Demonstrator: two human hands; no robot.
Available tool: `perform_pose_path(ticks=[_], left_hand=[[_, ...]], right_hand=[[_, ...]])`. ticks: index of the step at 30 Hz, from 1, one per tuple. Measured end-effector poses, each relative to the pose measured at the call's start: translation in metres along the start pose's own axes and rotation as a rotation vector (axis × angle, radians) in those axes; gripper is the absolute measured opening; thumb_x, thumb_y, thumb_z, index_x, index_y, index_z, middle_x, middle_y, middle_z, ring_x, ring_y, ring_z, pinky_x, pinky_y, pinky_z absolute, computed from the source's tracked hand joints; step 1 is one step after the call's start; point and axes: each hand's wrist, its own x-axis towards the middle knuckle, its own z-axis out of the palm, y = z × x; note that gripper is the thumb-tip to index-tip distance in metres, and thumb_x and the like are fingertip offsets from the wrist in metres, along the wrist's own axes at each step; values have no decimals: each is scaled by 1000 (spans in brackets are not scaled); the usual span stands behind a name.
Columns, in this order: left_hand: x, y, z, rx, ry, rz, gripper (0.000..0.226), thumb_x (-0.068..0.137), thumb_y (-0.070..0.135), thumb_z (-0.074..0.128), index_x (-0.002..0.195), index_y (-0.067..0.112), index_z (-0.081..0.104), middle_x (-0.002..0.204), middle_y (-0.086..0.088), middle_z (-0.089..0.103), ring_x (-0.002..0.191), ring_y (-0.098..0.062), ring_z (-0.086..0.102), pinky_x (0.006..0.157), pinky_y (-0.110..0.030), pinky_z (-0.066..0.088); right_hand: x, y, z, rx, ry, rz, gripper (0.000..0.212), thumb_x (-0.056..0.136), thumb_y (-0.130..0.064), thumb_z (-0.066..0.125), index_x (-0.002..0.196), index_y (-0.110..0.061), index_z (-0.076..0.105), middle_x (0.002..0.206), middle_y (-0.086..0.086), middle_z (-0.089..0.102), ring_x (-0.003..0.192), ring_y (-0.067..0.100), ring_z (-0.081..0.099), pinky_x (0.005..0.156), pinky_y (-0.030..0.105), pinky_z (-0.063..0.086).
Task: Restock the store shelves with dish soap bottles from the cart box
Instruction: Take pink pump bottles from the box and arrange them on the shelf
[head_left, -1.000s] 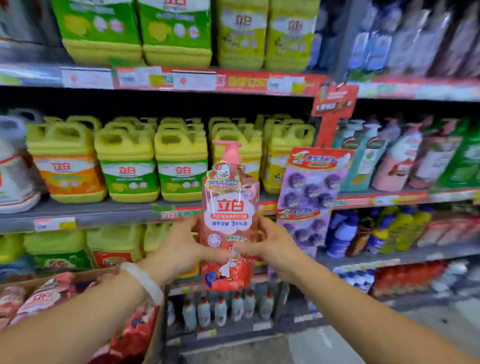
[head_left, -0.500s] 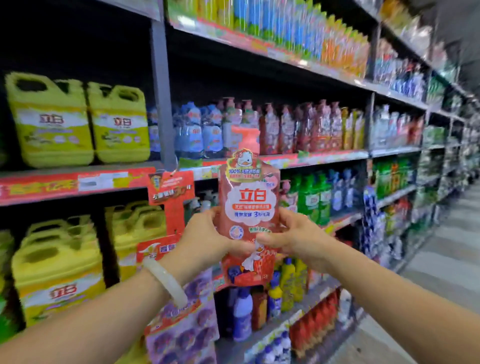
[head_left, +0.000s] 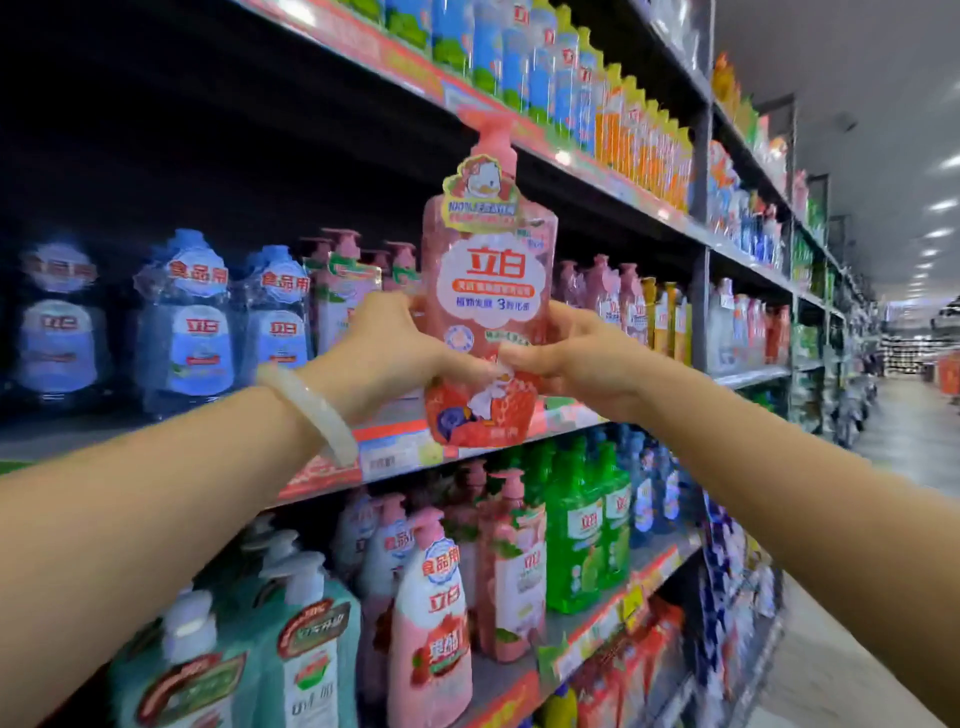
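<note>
Both hands up at shelf height. My left hand and right hand each curl round the lower waist of the pink pump-top dish soap bottle with the duck label; thumbs meet on the front label. Bottle upright, label toward me, held in the air in front of the middle shelf, not yet set down.

Step in hand, as I judge it: seat this bottle among the pink pump bottles on that shelf. Keep it vertical, base going in above the red price-strip shelf edge, then slide back, label outward.

Edges: the pump head sits close under the upper shelf lip; tip it and it may catch. Clear blue-labelled bottles stand to the left. Room behind my hands is hidden; a dark gap shows above the pink row.
</note>
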Motion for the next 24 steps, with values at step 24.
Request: perform_pose_path(ticks=[24], left_hand=[[314,-160,201,354,256,-237,82,32,33,92,106,11,65,97,-1,72,88,-14,68,72,-28,58]], right_hand=[[284,228,-230,128,-314,-39,29,86,5,57,109,-13,58,95,0,70,76,8,69,61,19,55]])
